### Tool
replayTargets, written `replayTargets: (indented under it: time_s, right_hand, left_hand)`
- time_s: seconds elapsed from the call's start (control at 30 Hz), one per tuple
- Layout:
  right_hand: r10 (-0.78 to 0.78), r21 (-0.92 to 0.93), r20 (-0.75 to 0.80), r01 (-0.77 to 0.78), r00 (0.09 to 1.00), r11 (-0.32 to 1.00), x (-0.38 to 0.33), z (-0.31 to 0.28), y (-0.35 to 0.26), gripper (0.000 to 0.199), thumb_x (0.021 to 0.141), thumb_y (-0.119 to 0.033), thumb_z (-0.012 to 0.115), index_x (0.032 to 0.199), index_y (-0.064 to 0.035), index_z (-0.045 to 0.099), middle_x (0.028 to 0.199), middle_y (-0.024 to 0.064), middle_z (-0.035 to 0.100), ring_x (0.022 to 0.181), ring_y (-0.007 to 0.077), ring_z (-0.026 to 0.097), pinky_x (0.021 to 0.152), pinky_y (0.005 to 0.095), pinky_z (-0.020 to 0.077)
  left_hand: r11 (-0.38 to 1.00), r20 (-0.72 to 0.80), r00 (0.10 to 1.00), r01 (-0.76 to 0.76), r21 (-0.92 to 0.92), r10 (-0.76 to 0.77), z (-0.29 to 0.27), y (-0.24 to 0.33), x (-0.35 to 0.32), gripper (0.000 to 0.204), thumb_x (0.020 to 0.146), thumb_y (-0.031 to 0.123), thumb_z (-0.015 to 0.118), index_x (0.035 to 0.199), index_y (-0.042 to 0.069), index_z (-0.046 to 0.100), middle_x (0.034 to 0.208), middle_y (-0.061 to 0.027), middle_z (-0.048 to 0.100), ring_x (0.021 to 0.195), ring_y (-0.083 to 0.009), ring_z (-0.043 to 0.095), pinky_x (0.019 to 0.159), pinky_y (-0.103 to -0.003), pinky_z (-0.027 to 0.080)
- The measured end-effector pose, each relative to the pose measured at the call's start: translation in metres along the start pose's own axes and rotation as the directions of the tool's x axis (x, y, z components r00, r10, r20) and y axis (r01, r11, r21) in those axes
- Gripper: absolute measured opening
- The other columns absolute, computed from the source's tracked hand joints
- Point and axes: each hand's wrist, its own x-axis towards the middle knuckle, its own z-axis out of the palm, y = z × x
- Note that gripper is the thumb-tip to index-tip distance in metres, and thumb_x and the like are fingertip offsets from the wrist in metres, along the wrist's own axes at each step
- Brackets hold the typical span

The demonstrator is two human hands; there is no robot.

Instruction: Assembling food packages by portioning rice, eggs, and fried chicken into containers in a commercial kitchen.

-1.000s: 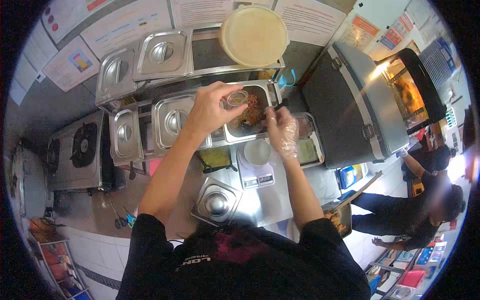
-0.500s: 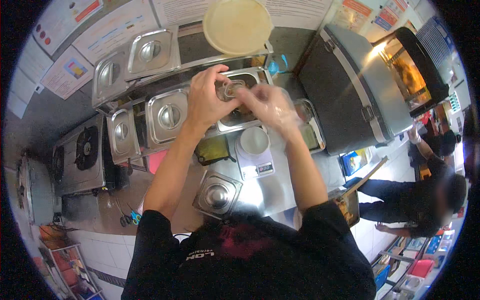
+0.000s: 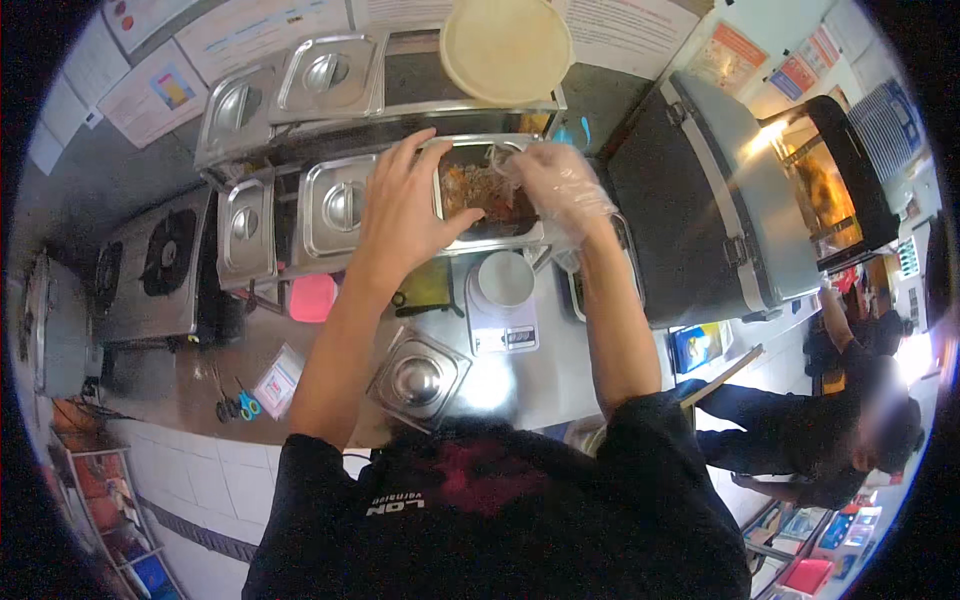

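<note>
My left hand [image 3: 405, 215], bare, is open with its thumb spread, over the left rim of a steel pan [image 3: 492, 243] of brown, crumbly food [image 3: 478, 190]. My right hand [image 3: 562, 185] wears a clear plastic glove and bends over the pan's right side. Its fingers are closed on what looks like a small clear cup [image 3: 499, 156], mostly hidden by the hand. Just in front of the pan, a pale round bowl [image 3: 506, 279] sits on a white kitchen scale [image 3: 502, 334]. A domed steel lid [image 3: 418, 380] lies on the counter nearer to me.
Lidded steel pans [image 3: 343, 205] stand to the left, beyond them a gas stove [image 3: 165, 255]. A cream round lid [image 3: 507, 50] rests on the upper rack. Scissors [image 3: 240, 403] lie front left. A large grey box [image 3: 700, 190] stands right; another person [image 3: 810, 420] is at far right.
My hands have moved apart. The small clear cup, held between both before, appears now only at my right fingers; my left hand has let go. The food in the pan is more exposed.
</note>
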Motion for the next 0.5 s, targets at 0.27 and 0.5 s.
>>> replayTargets:
  time_s: [0.27,0.5]
  right_hand:
    - [-0.085,0.111,0.102,0.074,0.991,0.991,-0.068,-0.043,-0.008,0.033,0.087,-0.028,0.063,0.086,0.0036,0.069,0.067,0.0116,0.064,0.065,0.017,0.061,0.062,0.0343,0.047]
    - [0.011,0.125,0.354,-0.059,0.935,0.99,-0.119,-0.02,0.064,0.023,0.095,-0.017,0.062,0.078,-0.0014,0.064,0.069,-0.0051,0.052,0.066,0.0046,0.046,0.058,0.0253,0.0375]
  left_hand:
    - [0.9,0.154,0.988,0.093,-0.425,-0.029,-0.026,0.042,-0.07,0.041,0.079,0.015,0.077,0.116,0.003,0.065,0.104,-0.0131,0.066,0.094,-0.0321,0.064,0.084,-0.04,0.051]
    - [0.82,0.701,0.709,0.445,-0.36,-0.078,0.083,0.052,-0.223,0.045,0.09,0.022,0.068,0.127,-0.002,0.059,0.111,-0.0166,0.067,0.09,-0.0275,0.067,0.077,-0.043,0.053]
